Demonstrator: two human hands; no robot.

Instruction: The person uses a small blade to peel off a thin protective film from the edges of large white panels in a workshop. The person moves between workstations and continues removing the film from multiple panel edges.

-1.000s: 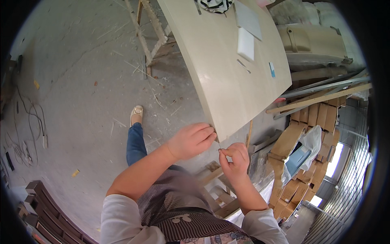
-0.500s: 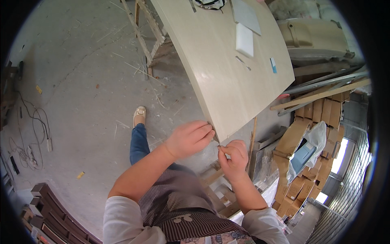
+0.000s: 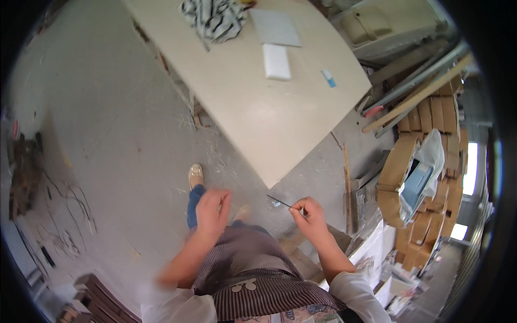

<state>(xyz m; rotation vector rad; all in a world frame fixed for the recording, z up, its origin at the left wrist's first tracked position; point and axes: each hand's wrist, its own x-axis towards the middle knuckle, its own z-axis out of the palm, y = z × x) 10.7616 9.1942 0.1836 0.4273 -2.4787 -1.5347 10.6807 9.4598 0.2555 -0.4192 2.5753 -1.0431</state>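
Note:
My right hand [image 3: 311, 218] is closed in a pinch around one end of a thin dark strip-like tool [image 3: 279, 202]. Its free end points up and left, just below the near corner of a large cream tabletop panel [image 3: 258, 124], apart from it. I cannot make out the tool's exact kind. My left hand [image 3: 213, 211], slightly blurred, hangs over the floor left of that corner. Its fingers are curled together, touching neither panel nor tool; whether anything small is in them is hidden.
On the panel lie a black-and-white cloth [image 3: 214, 20], a grey sheet [image 3: 274, 27], a white block [image 3: 276, 61] and a small blue-and-white piece [image 3: 328, 78]. To the right are long wooden and metal bars [image 3: 420, 89] and cardboard boxes [image 3: 396, 185]. Cables [image 3: 67, 207] trail over the floor at left.
My left hand has come off the panel's edge and moved left. My right hand has drawn down, away from the corner, and the dark tool now shows. The view has shifted, with the panel further left.

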